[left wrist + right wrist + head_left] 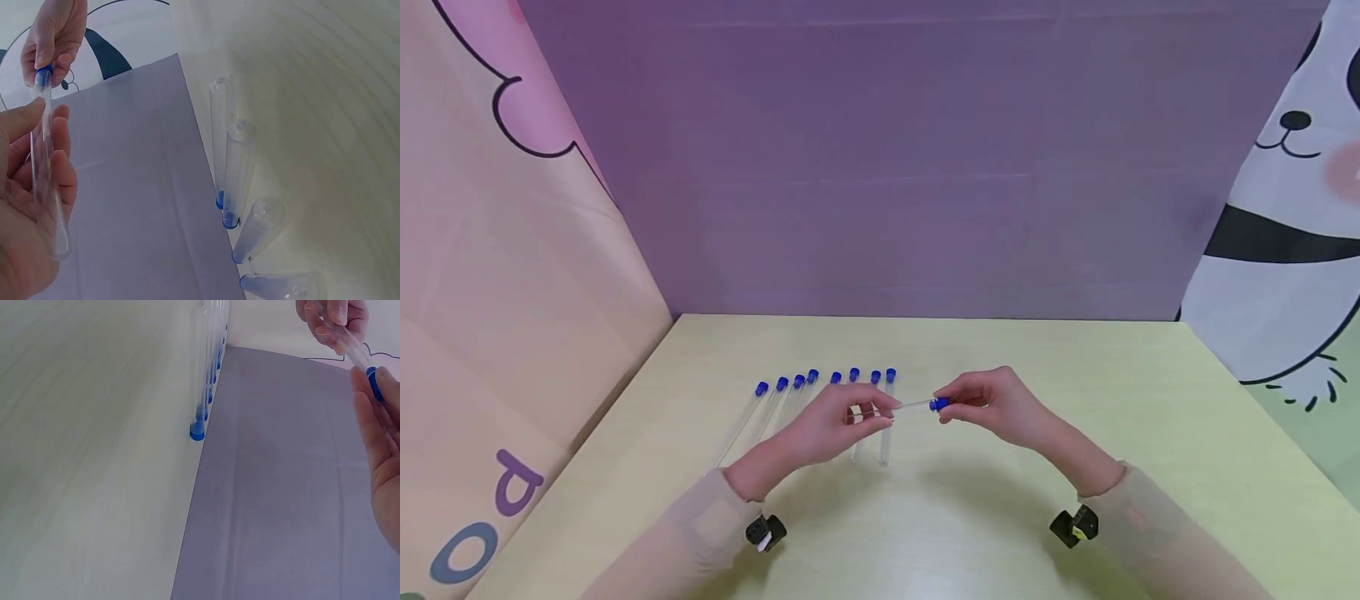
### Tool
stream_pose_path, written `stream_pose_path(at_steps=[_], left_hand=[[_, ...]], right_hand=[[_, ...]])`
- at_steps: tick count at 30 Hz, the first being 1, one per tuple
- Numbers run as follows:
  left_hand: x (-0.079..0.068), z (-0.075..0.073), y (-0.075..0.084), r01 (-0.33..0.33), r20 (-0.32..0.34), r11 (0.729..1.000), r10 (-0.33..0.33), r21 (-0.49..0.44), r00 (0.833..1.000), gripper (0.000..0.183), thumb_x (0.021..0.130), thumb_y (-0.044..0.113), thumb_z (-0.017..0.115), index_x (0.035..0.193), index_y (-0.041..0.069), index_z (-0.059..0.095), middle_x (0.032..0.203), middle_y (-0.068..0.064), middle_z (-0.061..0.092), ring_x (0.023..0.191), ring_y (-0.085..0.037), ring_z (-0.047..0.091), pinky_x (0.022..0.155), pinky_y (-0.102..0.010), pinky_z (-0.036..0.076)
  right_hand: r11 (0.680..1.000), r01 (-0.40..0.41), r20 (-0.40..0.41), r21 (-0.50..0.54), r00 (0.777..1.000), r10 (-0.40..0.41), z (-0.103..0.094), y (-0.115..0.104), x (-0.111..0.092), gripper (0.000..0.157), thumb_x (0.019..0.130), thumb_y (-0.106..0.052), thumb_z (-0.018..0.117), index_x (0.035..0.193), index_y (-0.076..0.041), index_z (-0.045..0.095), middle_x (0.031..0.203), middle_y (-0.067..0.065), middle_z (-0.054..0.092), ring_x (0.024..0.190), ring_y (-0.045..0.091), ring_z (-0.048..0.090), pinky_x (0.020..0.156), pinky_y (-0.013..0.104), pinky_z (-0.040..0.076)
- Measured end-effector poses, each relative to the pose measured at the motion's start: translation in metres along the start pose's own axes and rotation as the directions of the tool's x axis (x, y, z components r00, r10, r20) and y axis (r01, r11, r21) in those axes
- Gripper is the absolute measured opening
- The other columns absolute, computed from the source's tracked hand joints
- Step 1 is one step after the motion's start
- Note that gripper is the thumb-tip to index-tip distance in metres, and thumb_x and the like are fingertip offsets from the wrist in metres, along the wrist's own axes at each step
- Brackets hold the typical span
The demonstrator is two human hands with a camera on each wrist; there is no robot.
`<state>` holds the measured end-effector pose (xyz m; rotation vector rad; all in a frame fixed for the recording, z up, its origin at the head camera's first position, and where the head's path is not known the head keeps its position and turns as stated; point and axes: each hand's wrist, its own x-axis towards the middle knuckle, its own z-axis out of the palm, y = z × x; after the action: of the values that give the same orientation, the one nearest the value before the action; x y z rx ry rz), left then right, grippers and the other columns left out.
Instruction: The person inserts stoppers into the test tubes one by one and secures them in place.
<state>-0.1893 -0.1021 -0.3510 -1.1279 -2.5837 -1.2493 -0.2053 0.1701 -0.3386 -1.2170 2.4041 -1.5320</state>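
A clear test tube with a blue cap is held between both hands above the table. My left hand grips the tube's body, thumb on one side and fingers on the other, the rounded end lying toward the palm in the left wrist view. At the other end, my right hand pinches the blue cap between thumb and fingers. The cap sits at the tube's mouth. Behind the left hand lies a row of blue-capped test tubes, their caps pointing to the far side; the hand and forearm partly hide several of them.
The pale wooden table ends at a purple backdrop. Printed cloth panels stand at left and right, the right one with a panda. A small black camera sits on each wrist.
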Motion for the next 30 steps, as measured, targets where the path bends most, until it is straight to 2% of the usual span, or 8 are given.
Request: stream_pose_path(at_steps=[3,6,14,21,26,30], left_hand=[[0.001,0.001,0.004,-0.025,-0.021,0.999,0.024,-0.026,0.999,0.018,0.091,0.008,0.068,0.109,0.007,0.071,0.089,0.004,0.068,0.075,-0.01,0.056,0.058,-0.025,0.047],[0.002,0.002,0.009,-0.04,-0.048,0.998,0.038,-0.056,0.998,0.018,0.091,0.007,0.068,0.109,0.006,0.071,0.085,0.005,0.066,0.073,-0.011,0.054,0.055,-0.024,0.045],[-0.001,0.006,0.019,-0.045,-0.062,0.993,0.039,-0.11,0.997,0.019,0.09,0.003,0.068,0.109,0.005,0.071,0.081,0.004,0.063,0.071,-0.012,0.052,0.053,-0.022,0.041],[-0.001,0.008,0.023,-0.115,-0.07,0.988,0.108,-0.103,0.992,0.02,0.089,0.001,0.069,0.109,0.003,0.071,0.079,0.005,0.061,0.066,-0.009,0.051,0.052,-0.022,0.043],[0.001,0.012,0.025,-0.121,-0.073,0.988,0.114,-0.1,0.991,0.02,0.088,0.0,0.069,0.108,0.002,0.071,0.078,0.004,0.061,0.066,-0.008,0.051,0.053,-0.022,0.044],[0.002,0.013,0.027,-0.121,-0.084,0.988,0.113,-0.094,0.99,0.02,0.088,0.0,0.069,0.108,0.002,0.072,0.079,0.005,0.061,0.067,-0.009,0.051,0.054,-0.023,0.044]], right_hand=[[0.992,-0.03,0.001,0.122,1.0,0.03,-0.002,-0.002,-0.001,0.022,0.085,0.006,0.069,0.106,0.013,0.067,0.091,0.018,0.071,0.078,0.025,0.071,0.074,0.037,0.056],[0.982,-0.048,-0.006,0.185,0.999,0.05,-0.005,-0.007,-0.002,0.023,0.087,0.006,0.067,0.108,0.015,0.065,0.09,0.021,0.071,0.075,0.025,0.072,0.072,0.042,0.056],[0.982,-0.061,0.007,0.177,0.998,0.06,-0.006,-0.014,-0.008,0.022,0.088,0.002,0.068,0.107,0.013,0.066,0.085,0.015,0.072,0.07,0.025,0.072,0.064,0.038,0.057],[0.983,-0.026,0.013,0.184,1.0,0.024,-0.006,-0.018,-0.014,0.021,0.088,0.002,0.068,0.106,0.014,0.065,0.084,0.014,0.072,0.068,0.025,0.071,0.062,0.038,0.057],[0.98,-0.015,0.017,0.2,1.0,0.012,-0.008,-0.017,-0.016,0.021,0.088,0.001,0.068,0.105,0.015,0.065,0.085,0.013,0.072,0.067,0.025,0.071,0.062,0.045,0.056],[0.972,0.013,0.017,0.234,1.0,-0.018,-0.009,-0.015,-0.015,0.023,0.088,0.001,0.068,0.105,0.017,0.064,0.085,0.011,0.073,0.066,0.025,0.071,0.06,0.046,0.056]])
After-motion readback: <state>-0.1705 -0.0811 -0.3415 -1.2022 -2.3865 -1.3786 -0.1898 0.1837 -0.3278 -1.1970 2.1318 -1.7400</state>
